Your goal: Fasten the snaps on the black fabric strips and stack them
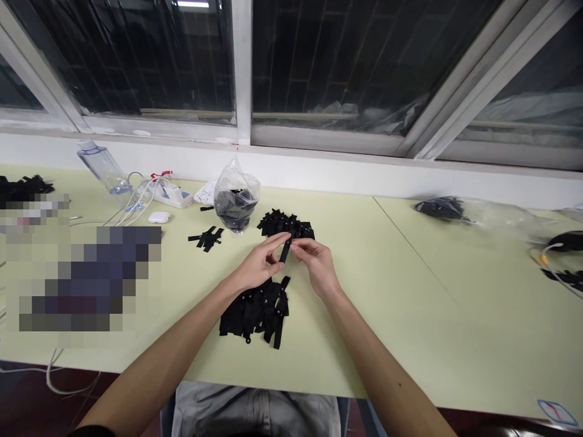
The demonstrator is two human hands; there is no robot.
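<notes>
A short black strap [285, 251] is held up between my two hands over the table. My left hand [260, 262] grips it from the left, with the thumb at its lower part and the fingers near its top. At its upper end, the thumb and forefinger of my right hand [316, 261] are pinched together on its right edge. Below my hands lies a pile of black straps [255, 312], some with small white marks. Just beyond my fingers spreads another heap of black straps [280, 223].
A clear plastic bag [237, 200] of black pieces stands behind, with a few loose straps [207, 238] beside it. Further left are a water bottle [104, 167], a white earphone case [159, 217] and cables on a power strip [170, 194]. Another plastic bag [487, 218] lies at the right.
</notes>
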